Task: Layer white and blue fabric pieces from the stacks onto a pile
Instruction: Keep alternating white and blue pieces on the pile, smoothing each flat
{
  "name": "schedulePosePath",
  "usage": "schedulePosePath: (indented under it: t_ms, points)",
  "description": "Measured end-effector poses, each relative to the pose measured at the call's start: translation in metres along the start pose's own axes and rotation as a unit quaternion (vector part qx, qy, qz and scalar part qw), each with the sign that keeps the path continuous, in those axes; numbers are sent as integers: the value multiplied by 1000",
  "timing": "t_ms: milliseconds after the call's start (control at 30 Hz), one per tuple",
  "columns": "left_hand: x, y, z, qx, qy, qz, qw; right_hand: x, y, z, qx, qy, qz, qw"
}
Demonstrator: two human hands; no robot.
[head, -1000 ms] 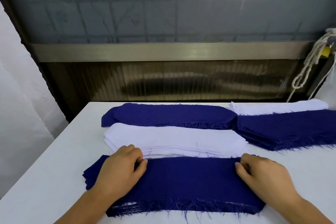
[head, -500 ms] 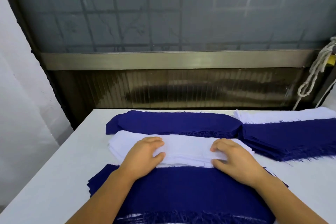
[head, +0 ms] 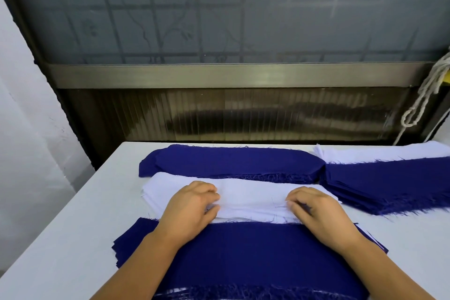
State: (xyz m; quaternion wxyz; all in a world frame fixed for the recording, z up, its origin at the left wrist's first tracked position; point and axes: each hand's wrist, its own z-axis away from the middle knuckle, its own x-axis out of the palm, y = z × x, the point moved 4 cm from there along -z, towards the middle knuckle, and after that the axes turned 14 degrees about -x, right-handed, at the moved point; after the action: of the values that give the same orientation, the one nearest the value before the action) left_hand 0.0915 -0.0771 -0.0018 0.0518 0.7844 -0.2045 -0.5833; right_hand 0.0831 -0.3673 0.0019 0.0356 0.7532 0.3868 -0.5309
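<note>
A stack of white fabric pieces (head: 253,196) lies in the middle of the white table (head: 73,238). My left hand (head: 188,204) and my right hand (head: 314,207) both sit on its top piece, fingers curled and pinching the white cloth near its front edge. Nearest me is the pile (head: 243,258), with a blue piece on top and frayed threads along its front; my forearms cross over it. Behind the white stack lies a stack of blue pieces (head: 231,159).
At the right, another blue stack (head: 389,182) overlaps a white stack (head: 379,152). A dark window frame and ribbed panel stand behind the table's far edge. A knotted white rope (head: 423,95) hangs at the far right. The table's left edge borders a white wall.
Both hands left the blue piece on the near pile and moved forward onto the white stack. Their fingers have since curled and now pinch its top piece.
</note>
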Motion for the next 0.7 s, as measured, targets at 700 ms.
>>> schedulePosePath:
  t_ms: [700]
  points:
    - [-7, 2, 1, -43, 10, 40, 998, -5, -1, 2, 14, 31, -41, 999]
